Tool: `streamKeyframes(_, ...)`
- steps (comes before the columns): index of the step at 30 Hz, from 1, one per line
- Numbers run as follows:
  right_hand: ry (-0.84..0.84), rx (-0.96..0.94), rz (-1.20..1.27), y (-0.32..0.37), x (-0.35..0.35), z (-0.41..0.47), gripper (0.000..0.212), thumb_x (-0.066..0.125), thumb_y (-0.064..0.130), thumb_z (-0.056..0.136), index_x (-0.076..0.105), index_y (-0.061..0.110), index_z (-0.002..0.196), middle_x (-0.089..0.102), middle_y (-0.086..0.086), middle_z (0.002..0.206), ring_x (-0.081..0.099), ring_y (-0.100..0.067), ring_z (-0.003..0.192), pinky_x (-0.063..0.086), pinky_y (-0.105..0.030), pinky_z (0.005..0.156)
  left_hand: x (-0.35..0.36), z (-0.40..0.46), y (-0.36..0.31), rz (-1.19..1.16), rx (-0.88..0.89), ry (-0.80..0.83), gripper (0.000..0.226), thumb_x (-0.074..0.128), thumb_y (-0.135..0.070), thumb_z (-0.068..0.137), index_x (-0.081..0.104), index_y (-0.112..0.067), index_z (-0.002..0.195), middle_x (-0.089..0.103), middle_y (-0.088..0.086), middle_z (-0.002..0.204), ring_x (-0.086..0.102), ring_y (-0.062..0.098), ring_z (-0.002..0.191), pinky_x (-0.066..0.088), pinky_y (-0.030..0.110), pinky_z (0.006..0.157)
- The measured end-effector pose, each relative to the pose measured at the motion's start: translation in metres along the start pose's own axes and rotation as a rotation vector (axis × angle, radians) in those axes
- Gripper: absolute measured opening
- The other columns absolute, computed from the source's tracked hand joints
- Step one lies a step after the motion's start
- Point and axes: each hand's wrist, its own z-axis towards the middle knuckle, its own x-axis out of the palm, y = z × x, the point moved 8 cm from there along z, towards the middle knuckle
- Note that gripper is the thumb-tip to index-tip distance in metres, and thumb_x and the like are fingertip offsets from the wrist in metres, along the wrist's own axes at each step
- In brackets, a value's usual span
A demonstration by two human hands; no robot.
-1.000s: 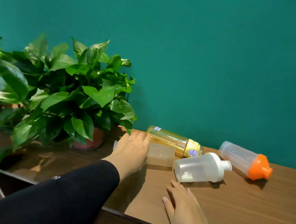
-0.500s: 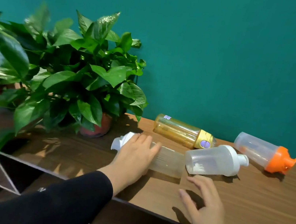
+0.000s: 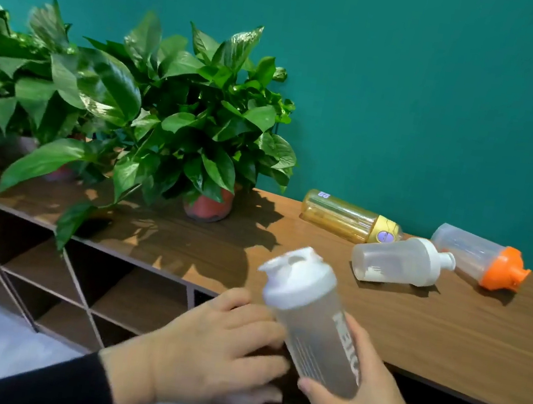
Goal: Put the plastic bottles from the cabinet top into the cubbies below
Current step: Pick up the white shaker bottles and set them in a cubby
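A clear shaker bottle with a white lid [image 3: 310, 315] is lifted off the wooden cabinet top [image 3: 445, 336], tilted with its lid up and to the left. My right hand [image 3: 363, 403] grips its lower body from beneath. My left hand [image 3: 218, 350] sits against the bottle's left side with fingers spread. Three bottles still lie on their sides on the top: an amber one [image 3: 349, 218], a clear one with a white cap [image 3: 398, 260], and a clear one with an orange cap [image 3: 481, 256]. Open cubbies [image 3: 136, 296] show below the front edge.
Leafy potted plants [image 3: 181, 113] in reddish pots stand on the left part of the cabinet top, with leaves hanging over the front edge. A teal wall runs behind. Slanted dividers split the cubbies at the left. Pale floor shows at the lower left.
The white-lidded shaker was lying on the top under my left hand; now it is lifted off, in front of the cabinet edge, and my right hand has taken hold of it.
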Motion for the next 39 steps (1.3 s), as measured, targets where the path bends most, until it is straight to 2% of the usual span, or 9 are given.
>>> streamKeyframes(3, -0.073, 0.057, 0.065, -0.037, 0.025, -0.032, 0.101, 0.092, 0.055, 0.042, 0.023, 0.072, 0.114, 0.034, 0.047, 0.124, 0.044, 0.017, 0.115, 0.038, -0.015, 0.096, 0.029, -0.042, 0.007, -0.479, -0.701, 0.137, 0.037, 0.068, -0.072, 0.074, 0.059, -0.040, 0.092, 0.060, -0.014, 0.093, 0.058, 0.002, 0.081, 0.048, 0.023, 0.070)
streamKeyframes(5, -0.069, 0.112, 0.102, -0.056, 0.055, -0.041, 0.100, 0.090, 0.064, 0.038, 0.029, 0.069, 0.118, 0.037, 0.046, 0.126, 0.041, 0.027, 0.111, 0.037, -0.008, 0.085, 0.079, -0.079, -0.002, -0.882, -1.205, 0.187, 0.065, 0.076, -0.068, 0.056, 0.045, -0.059, 0.112, 0.062, -0.031, 0.104, 0.062, -0.002, 0.098, 0.052, 0.019, 0.084)
streamKeyframes(8, -0.050, 0.256, 0.206, -0.078, 0.096, -0.030, 0.080, 0.071, 0.070, 0.037, 0.044, 0.053, 0.110, 0.052, 0.022, 0.133, 0.054, 0.002, 0.110, 0.045, -0.024, 0.098, 0.130, -0.099, -0.017, -1.222, -1.492, -0.010, 0.081, 0.089, -0.035, 0.070, 0.031, -0.054, 0.123, 0.052, -0.034, 0.122, 0.057, -0.002, 0.111, 0.048, 0.029, 0.109)
streamKeyframes(12, 0.066, 0.278, 0.143, -0.102, 0.127, 0.011, 0.081, 0.085, 0.031, 0.067, 0.039, 0.036, 0.134, 0.049, 0.010, 0.132, 0.047, -0.004, 0.110, 0.038, -0.022, 0.097, 0.169, -0.124, 0.005, -1.224, -1.464, 0.008, 0.075, 0.089, -0.019, 0.074, 0.039, -0.050, 0.121, 0.054, -0.028, 0.126, 0.059, -0.004, 0.110, 0.054, 0.008, 0.082)
streamKeyframes(17, 0.149, 0.226, 0.024, -0.134, 0.158, 0.053, 0.081, 0.083, 0.015, 0.063, 0.043, 0.055, 0.121, 0.057, 0.027, 0.118, 0.058, 0.011, 0.109, 0.053, -0.013, 0.077, 0.199, -0.144, 0.051, -1.132, -1.407, 0.061, 0.080, 0.084, -0.013, 0.075, 0.042, -0.044, 0.135, 0.059, -0.019, 0.128, 0.060, -0.003, 0.115, 0.054, 0.016, 0.090)
streamKeyframes(21, 0.071, 0.300, -0.041, -0.159, 0.182, 0.090, 0.070, 0.082, 0.038, 0.054, 0.056, 0.036, 0.118, 0.067, 0.013, 0.106, 0.069, -0.004, 0.093, 0.061, -0.025, 0.070, 0.220, -0.155, 0.082, -0.987, -1.433, 0.048, 0.086, 0.091, -0.033, 0.057, 0.051, -0.033, 0.133, 0.067, -0.010, 0.125, 0.065, 0.011, 0.116, 0.058, 0.036, 0.095)
streamKeyframes(25, 0.002, 0.388, -0.095, -0.172, 0.193, 0.106, 0.057, 0.069, 0.050, 0.052, 0.061, 0.027, 0.103, 0.071, 0.007, 0.090, 0.069, -0.007, 0.080, 0.062, -0.032, 0.067, 0.237, -0.170, 0.092, -0.957, -1.544, 0.008, 0.083, 0.094, -0.024, 0.062, 0.039, -0.026, 0.124, 0.061, -0.011, 0.119, 0.058, -0.005, 0.107, 0.053, 0.015, 0.080)
streamKeyframes(29, 0.015, 0.339, -0.192, -0.174, 0.205, 0.117, 0.020, 0.071, 0.021, 0.081, 0.056, 0.027, 0.093, 0.063, 0.011, 0.085, 0.069, -0.017, 0.094, 0.058, -0.035, 0.084, 0.249, -0.176, 0.104, -0.904, -1.562, 0.019, 0.077, 0.091, -0.020, 0.070, 0.035, -0.032, 0.120, 0.058, -0.021, 0.108, 0.056, -0.011, 0.095, 0.050, 0.002, 0.064)
streamKeyframes(39, 0.022, 0.333, -0.193, -0.167, 0.199, 0.121, 0.069, 0.076, 0.032, 0.081, 0.036, 0.018, 0.136, 0.063, 0.005, 0.093, 0.063, -0.009, 0.081, 0.052, -0.021, 0.071, 0.257, -0.179, 0.113, -0.889, -1.559, 0.059, 0.073, 0.087, -0.019, 0.075, 0.044, -0.025, 0.134, 0.066, -0.018, 0.106, 0.064, -0.014, 0.088, 0.050, 0.004, 0.063)
